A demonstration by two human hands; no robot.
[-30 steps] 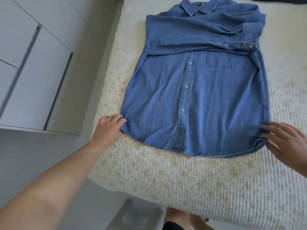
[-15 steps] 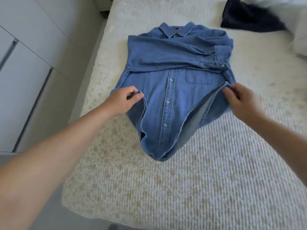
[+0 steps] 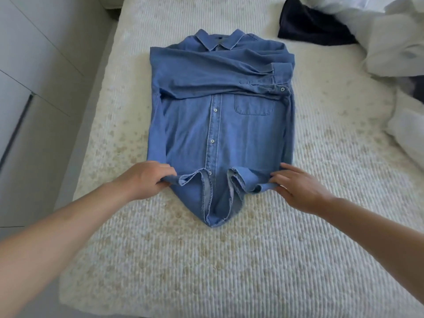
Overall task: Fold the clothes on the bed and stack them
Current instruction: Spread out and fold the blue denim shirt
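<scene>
Both hands, left hand [image 3: 146,180] at 8 o'clock and right hand [image 3: 296,187] at 4, pinch the denim shirt [image 3: 220,125] hem corners mid-bed [image 3: 229,260]; uneven lifting risks the crossed sleeves sliding off.

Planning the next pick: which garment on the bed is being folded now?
The blue shirt; both hands grip its hem. The dark garment and white clothes lie untouched.

Blue denim shirt [image 3: 220,125], cream ribbed bedspread [image 3: 229,260], navy garment [image 3: 314,26]
</scene>
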